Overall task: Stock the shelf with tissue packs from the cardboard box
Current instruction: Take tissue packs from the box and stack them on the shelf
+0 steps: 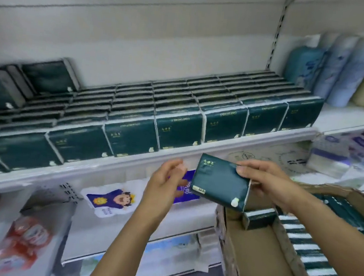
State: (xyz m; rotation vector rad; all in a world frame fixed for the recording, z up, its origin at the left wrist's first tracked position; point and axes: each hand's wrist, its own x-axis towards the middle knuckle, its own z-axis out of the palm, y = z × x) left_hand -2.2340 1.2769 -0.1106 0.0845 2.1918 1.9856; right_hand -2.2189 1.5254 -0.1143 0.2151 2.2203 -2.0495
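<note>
The white shelf carried dark green tissue packs standing in tight rows from its front edge back, with several leaning at the left rear.

- Held tissue pack: dark green wrapper with gold print and a small white emblem. It is tilted in the air just below the shelf lip, pinched at its right edge by the right hand.
- Shelved tissue packs: identical green packs standing upright in tight rows; a few at far left lean backward.
- Shelf: white, nearly filled.
- Cardboard box: brown and open, at lower right. One lone pack lies in its left lane, and boxed packs fill the right lane.
</note>
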